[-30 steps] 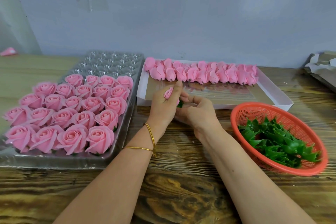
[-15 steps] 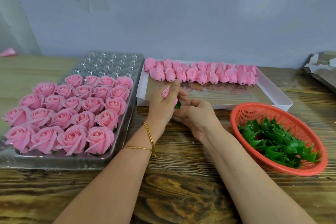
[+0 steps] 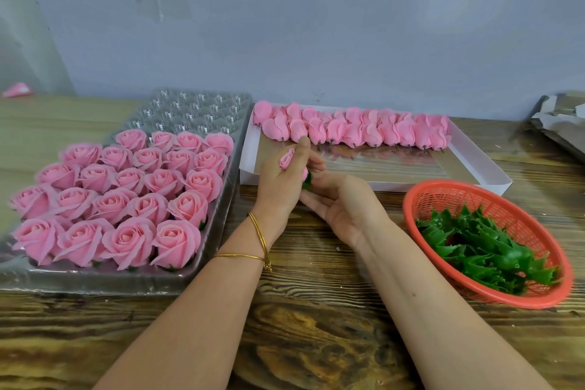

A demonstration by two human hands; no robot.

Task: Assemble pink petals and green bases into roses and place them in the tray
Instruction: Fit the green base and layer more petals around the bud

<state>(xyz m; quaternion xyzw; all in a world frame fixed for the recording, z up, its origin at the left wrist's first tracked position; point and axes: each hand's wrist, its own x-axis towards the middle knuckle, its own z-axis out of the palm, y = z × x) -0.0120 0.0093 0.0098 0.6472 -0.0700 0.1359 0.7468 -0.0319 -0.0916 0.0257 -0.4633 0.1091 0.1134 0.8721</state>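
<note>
Between tray [image 3: 196, 111] and basket [image 3: 411, 199], left hand [image 3: 278, 187] grip curled round pink bud [image 3: 286, 160], right hand [image 3: 342, 209] grip pinching green base [image 3: 307, 181].

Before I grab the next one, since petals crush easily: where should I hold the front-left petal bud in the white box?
Probably pinch the petal bud low, by its dark stub, coming from the near side over the white box rim. The stub points toward you, bare box floor lies in front, and neighbours crowd its right.

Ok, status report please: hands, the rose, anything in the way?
Left hand grips pink bud. Right hand pinches green base under it. Not yet in tray; back pockets free, nothing blocking.
</note>
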